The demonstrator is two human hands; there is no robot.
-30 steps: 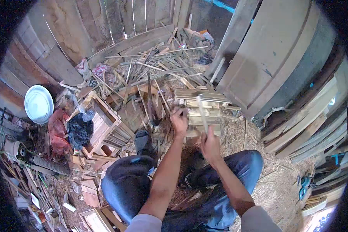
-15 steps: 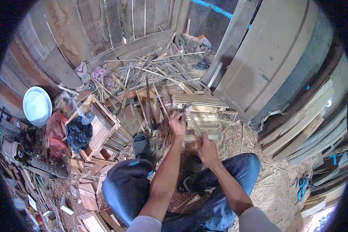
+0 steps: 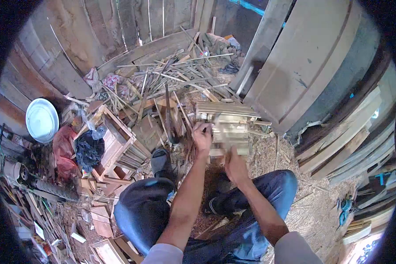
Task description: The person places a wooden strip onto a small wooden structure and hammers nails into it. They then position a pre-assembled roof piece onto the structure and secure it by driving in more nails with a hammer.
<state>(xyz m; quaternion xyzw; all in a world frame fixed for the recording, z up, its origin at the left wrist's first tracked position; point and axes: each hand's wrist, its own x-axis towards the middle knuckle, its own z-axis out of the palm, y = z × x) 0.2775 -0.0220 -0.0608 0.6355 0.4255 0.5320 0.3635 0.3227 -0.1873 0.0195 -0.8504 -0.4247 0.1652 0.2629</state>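
A slatted wooden piece (image 3: 231,134) lies in front of me, made of pale parallel strips. My left hand (image 3: 202,135) is at its left edge, fingers pinched together on something small that I cannot make out. The fingers of my right hand (image 3: 236,165) are wrapped round the handle of a hammer (image 3: 221,127), which is smeared by motion. The hammer's head is close to my left fingertips, over the slats.
Wood strips (image 3: 176,81) are heaped at the back. To the left are a wooden crate (image 3: 119,152), a black plastic bag (image 3: 89,149), red cloth (image 3: 64,149) and a white basin (image 3: 42,120). Boards (image 3: 339,136) are stacked at the right.
The hammer in my right hand has shifted slightly and is now more blurred. My left hand stays in nearly the same place at the slats' edge.
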